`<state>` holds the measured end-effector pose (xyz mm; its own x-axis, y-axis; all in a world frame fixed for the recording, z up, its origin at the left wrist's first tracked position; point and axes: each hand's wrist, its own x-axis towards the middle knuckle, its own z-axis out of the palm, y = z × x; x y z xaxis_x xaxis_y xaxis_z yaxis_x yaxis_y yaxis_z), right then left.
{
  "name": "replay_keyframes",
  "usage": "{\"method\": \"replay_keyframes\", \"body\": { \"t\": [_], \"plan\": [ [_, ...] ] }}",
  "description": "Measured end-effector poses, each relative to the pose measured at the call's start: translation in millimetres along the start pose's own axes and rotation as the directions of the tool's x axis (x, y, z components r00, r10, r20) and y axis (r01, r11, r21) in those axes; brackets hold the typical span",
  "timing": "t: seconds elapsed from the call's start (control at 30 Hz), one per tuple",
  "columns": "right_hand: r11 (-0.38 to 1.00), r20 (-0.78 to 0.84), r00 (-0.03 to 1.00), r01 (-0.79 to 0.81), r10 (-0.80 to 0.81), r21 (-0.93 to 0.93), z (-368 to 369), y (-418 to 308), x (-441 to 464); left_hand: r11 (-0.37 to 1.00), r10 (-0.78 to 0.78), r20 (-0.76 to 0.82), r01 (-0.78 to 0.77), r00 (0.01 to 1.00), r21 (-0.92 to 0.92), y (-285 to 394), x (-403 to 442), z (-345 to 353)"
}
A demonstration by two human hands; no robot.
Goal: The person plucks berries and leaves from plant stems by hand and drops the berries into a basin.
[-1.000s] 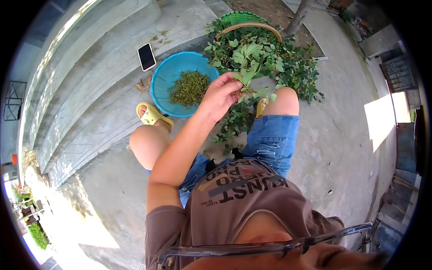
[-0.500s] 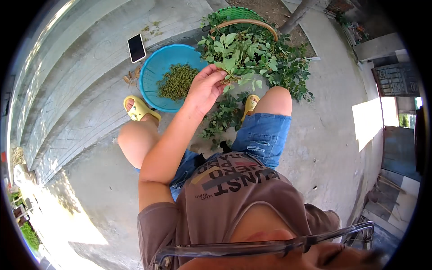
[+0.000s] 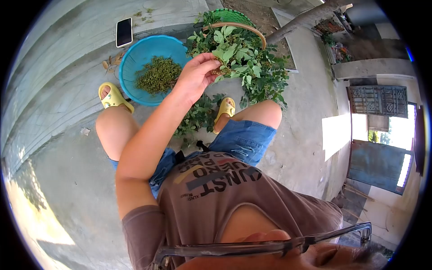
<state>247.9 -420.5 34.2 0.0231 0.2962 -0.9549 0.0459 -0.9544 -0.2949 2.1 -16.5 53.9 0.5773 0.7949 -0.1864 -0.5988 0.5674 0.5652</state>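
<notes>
"What stood on the left?"

"A yellow clog (image 3: 116,98) on one foot, and on the far side a smartphone (image 3: 124,32), dark screen up on the concrete. Just right of them was a blue plastic basin (image 3: 134,55). It held a loose heap of small green clusters (image 3: 157,74), and plenty of its wall was bare."

"And the hands?"

"The left hand (image 3: 195,77) was just off the basin's right edge, thumb and fingers drawn narrow on a leafy sprig (image 3: 226,53). The right hand was out of my sight, so I couldn't tell what it did. Loose branches (image 3: 197,118) lay nearer, between the feet."

"Was that a good hold?"

"To my eye, yes. Gripping by the stem seemed wiser than by the leaves, and a light pinch looked best for sparing anything small on it. Where the stem met the fingertips was hard to see. The leaves blended with the pile behind, so I thought a clear gap around the sprig would have helped."

"What was that pile?"

"A green woven basket (image 3: 237,17) with an arched brown handle (image 3: 238,25), crowded with foliage. More leafy branches (image 3: 269,83) stood out at its right side; whether they hung from it or lay beside it, I couldn't say."
</notes>
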Motion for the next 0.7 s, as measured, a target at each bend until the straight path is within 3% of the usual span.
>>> {"method": "replay_keyframes", "body": {
  "t": [0.13,0.23,0.3,0.37,0.43,0.47,0.57,0.6,0.67,0.7],
  "plan": [
    [0.985,0.274,0.956,-0.062,0.105,-0.163,-23.5,-27.5,14.7,1.0,0.026,-0.021,-0.026,0.999,0.011,-1.5,2.5,-5.8],
    [0.97,0.56,0.819,0.02,0.122,-0.241,-54.9,-61.2,60.9,0.999,0.04,-0.052,-0.04,0.998,-0.008,-2.9,5.0,-11.2],
    [0.957,0.637,0.77,0.158,0.034,-0.242,-35.3,-165.4,41.0,0.999,0.045,-0.066,-0.046,0.997,-0.012,-1.2,2.5,-11.4],
    [0.845,0.509,0.75,0.528,-0.422,-0.079,-17.0,-226.4,32.7,0.998,0.052,-0.062,-0.053,0.997,-0.022,-1.3,2.8,-12.5],
    [0.544,0.366,0.466,0.827,-0.805,0.145,-2.0,-269.9,45.1,0.999,0.03,-0.093,-0.032,0.995,-0.026,1.6,0.8,-10.1],
    [0.407,0.248,0.37,0.906,-0.896,0.119,8.2,-291.2,43.3,0.999,0.006,-0.114,-0.01,0.993,-0.034,4.2,1.5,-9.6],
    [0.045,0.01,0.045,0.998,-0.999,-0.045,31.7,-343.9,41.7,0.999,0.037,-0.12,-0.04,0.992,-0.016,-1.2,9.6,-20.7],
    [0.043,0.01,0.044,0.999,-0.999,-0.032,35.8,-356.6,42.2,0.999,0.039,-0.128,-0.04,0.991,-0.007,-0.8,10.5,-20.4],
    [-0.093,-0.013,-0.101,0.952,-0.995,-0.292,40.8,-373.6,44.4,0.999,0.047,-0.157,-0.045,0.987,0.017,-2.2,10.6,-18.9],
    [-0.092,-0.015,-0.1,0.954,-0.995,-0.286,41.9,-378.4,46.9,0.999,0.046,-0.161,-0.043,0.986,0.021,-2.8,12.2,-19.4]
  ]
}}
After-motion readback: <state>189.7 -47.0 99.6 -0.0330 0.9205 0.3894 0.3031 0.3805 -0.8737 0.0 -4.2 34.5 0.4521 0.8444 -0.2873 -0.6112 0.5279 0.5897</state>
